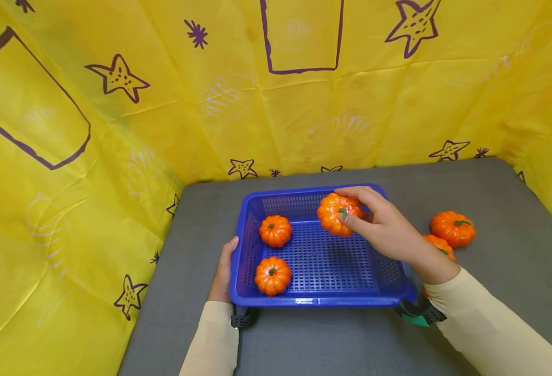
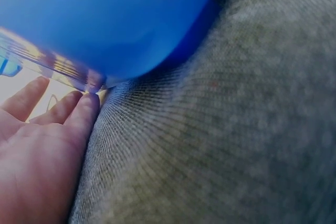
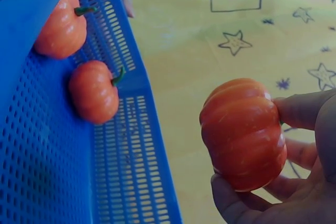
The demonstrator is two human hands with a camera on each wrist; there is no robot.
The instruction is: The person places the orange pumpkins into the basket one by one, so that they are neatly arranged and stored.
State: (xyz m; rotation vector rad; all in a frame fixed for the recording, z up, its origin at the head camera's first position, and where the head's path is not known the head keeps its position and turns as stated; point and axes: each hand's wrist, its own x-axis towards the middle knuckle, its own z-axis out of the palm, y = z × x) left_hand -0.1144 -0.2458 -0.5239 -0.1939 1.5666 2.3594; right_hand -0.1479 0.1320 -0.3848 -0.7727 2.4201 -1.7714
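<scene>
In the head view my right hand [image 1: 388, 224] holds a small orange pumpkin [image 1: 334, 214] with a green stem over the right part of a blue plastic basket [image 1: 304, 301]. The right wrist view shows the thumb and fingertips pinching this pumpkin [image 3: 244, 135] from opposite sides. Two more small pumpkins lie inside the basket along its left side, one pumpkin [image 1: 276, 231] toward the back and one pumpkin [image 1: 273, 275] toward the front. My left hand [image 1: 223, 271] is at the basket's left outer wall. In the left wrist view its fingers [image 2: 79, 116] extend with their tips against the wall.
Right of the basket, a pumpkin [image 1: 453, 228] lies on the grey tabletop [image 1: 515, 261]. Another pumpkin [image 1: 439, 244] beside it is partly hidden by my right wrist. A yellow cloth [image 1: 285, 120] with purple starfish drawings hangs behind the table and at both sides.
</scene>
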